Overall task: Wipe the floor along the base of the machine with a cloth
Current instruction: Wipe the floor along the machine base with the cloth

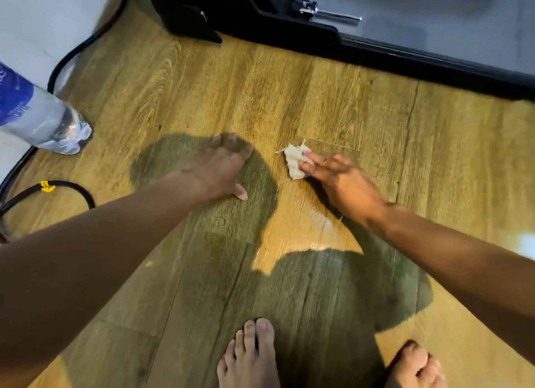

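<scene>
Two bare feet (249, 356) stand at the near edge of the wooden floor (318, 104). Farther out, the left hand (220, 167) rests flat on the boards, fingers spread. Just beside it, the right hand (344, 182) presses a small crumpled white cloth (295, 160) to the floor with straight fingers. A plastic bottle (43, 118) and a black cable (69, 191) sit at the left edge. The cloth lies apart from the black machine base (405, 52) along the far edge.

Yellow wood-grain plank floor (434, 162), glossy under bright light; pale wall (43, 17) left; black cable (75, 49) along it.
</scene>
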Demonstrator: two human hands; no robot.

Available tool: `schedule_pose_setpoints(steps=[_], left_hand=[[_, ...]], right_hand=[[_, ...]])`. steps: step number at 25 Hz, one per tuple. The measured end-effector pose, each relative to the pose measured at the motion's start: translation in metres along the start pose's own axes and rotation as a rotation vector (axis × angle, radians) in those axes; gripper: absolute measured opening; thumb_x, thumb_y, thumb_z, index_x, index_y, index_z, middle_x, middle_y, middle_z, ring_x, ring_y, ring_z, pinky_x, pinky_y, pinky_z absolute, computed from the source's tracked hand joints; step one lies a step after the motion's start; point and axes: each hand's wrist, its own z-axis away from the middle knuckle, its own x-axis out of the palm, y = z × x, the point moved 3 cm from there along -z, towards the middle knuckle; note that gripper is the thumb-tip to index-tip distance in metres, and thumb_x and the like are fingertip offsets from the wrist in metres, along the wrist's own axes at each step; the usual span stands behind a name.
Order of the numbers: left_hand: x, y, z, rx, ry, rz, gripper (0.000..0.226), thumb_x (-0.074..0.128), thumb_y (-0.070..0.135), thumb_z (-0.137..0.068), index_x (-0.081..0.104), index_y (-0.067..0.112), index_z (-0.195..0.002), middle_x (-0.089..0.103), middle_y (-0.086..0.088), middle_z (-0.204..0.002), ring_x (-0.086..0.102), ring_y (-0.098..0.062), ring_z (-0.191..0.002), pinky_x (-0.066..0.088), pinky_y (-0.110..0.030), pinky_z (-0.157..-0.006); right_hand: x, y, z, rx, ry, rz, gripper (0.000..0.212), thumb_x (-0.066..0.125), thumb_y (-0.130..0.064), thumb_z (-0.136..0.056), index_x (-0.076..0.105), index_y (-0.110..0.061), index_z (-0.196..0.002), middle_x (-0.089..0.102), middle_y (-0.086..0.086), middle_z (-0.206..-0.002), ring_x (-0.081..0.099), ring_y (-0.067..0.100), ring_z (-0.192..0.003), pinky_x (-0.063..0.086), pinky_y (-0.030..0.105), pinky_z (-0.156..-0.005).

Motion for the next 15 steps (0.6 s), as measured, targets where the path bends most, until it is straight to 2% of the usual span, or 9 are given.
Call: schedule_pose_setpoints(steps=[1, 3, 5, 6, 8, 11, 13, 14, 15], left_hand=[[0.000, 0.002, -0.003, 0.008, 0.009, -0.023, 0.112, 0.072, 0.058, -0.068, -0.002, 0.033, -0.149, -0.002, -0.009, -0.157, 0.002, -0.036, -0.144, 0.025, -0.053, -0.109], [-0.001, 0.005, -0.010, 0.037, 0.027, -0.046, 0.120, 0.077, 0.054, -0.064, -0.009, 0.037, -0.147, -0.008, -0.007, -0.157, -0.002, -0.037, -0.143, 0.019, -0.055, -0.110], [-0.002, 0.007, -0.017, 0.048, 0.007, -0.051, 0.126, 0.081, 0.050, -0.061, -0.012, 0.039, -0.145, -0.014, -0.008, -0.157, -0.005, -0.039, -0.143, 0.013, -0.056, -0.110], [-0.003, 0.009, -0.019, 0.047, -0.013, -0.060, 0.127, 0.082, 0.049, -0.060, -0.013, 0.040, -0.144, -0.015, -0.010, -0.156, -0.005, -0.040, -0.142, 0.012, -0.056, -0.110], [-0.003, 0.011, -0.022, 0.048, -0.032, -0.095, 0.126, 0.083, 0.047, -0.060, -0.012, 0.040, -0.142, -0.013, -0.014, -0.156, -0.004, -0.042, -0.142, 0.013, -0.058, -0.110], [-0.008, 0.015, -0.026, 0.048, -0.024, -0.121, 0.119, 0.082, 0.049, -0.060, 0.000, 0.032, -0.145, 0.003, -0.018, -0.155, 0.010, -0.044, -0.141, 0.020, -0.059, -0.108], [-0.018, 0.018, -0.031, 0.069, 0.032, -0.110, 0.104, 0.079, 0.053, -0.062, 0.021, 0.025, -0.144, 0.024, -0.018, -0.149, 0.026, -0.040, -0.136, 0.029, -0.058, -0.108], [-0.021, 0.019, -0.034, 0.076, 0.063, -0.106, 0.102, 0.078, 0.054, -0.063, 0.024, 0.024, -0.143, 0.026, -0.016, -0.148, 0.026, -0.038, -0.136, 0.029, -0.057, -0.108], [-0.023, 0.019, -0.037, 0.069, 0.070, -0.096, 0.106, 0.079, 0.054, -0.063, 0.018, 0.025, -0.146, 0.019, -0.014, -0.152, 0.019, -0.037, -0.139, 0.024, -0.057, -0.110]], right_hand=[[0.009, -0.012, 0.012, -0.140, -0.030, -0.007, 0.057, 0.052, 0.001, -0.087, 0.040, -0.015, -0.141, 0.037, 0.002, -0.149, 0.040, 0.020, -0.132, 0.031, 0.038, -0.111], [0.027, -0.050, 0.055, -0.533, -0.141, -0.137, 0.049, 0.042, -0.018, -0.096, 0.032, -0.004, -0.142, 0.040, 0.001, -0.147, 0.037, 0.019, -0.135, 0.032, 0.041, -0.111], [0.017, -0.051, 0.065, -0.803, -0.134, 0.072, 0.045, 0.043, -0.014, -0.095, 0.043, -0.017, -0.139, 0.042, -0.002, -0.146, 0.043, 0.017, -0.131, 0.042, 0.039, -0.104], [0.011, -0.035, 0.052, -0.764, -0.101, 0.107, 0.048, 0.051, -0.005, -0.088, 0.051, -0.021, -0.134, 0.047, -0.002, -0.142, 0.050, 0.019, -0.126, 0.048, 0.038, -0.098], [-0.010, 0.000, 0.003, -0.387, -0.108, 0.030, 0.064, 0.061, 0.010, -0.077, 0.053, -0.022, -0.132, 0.048, 0.001, -0.142, 0.053, 0.023, -0.122, 0.052, 0.041, -0.092], [-0.030, 0.044, -0.053, 0.051, 0.038, 0.016, 0.069, 0.049, 0.019, -0.080, 0.049, -0.021, -0.136, 0.038, 0.001, -0.148, 0.049, 0.023, -0.125, 0.051, 0.040, -0.094], [-0.018, 0.036, -0.047, 0.123, 0.042, 0.036, 0.067, 0.047, 0.016, -0.084, 0.046, -0.023, -0.138, 0.036, -0.001, -0.149, 0.042, 0.020, -0.131, 0.045, 0.040, -0.102], [-0.006, 0.025, -0.031, 0.053, 0.027, 0.035, 0.066, 0.052, 0.012, -0.084, 0.046, -0.024, -0.138, 0.038, -0.003, -0.148, 0.040, 0.018, -0.133, 0.040, 0.039, -0.106], [0.004, 0.010, -0.013, -0.068, -0.003, 0.030, 0.065, 0.058, 0.008, -0.082, 0.047, -0.025, -0.138, 0.041, -0.004, -0.147, 0.040, 0.017, -0.133, 0.037, 0.038, -0.109]])
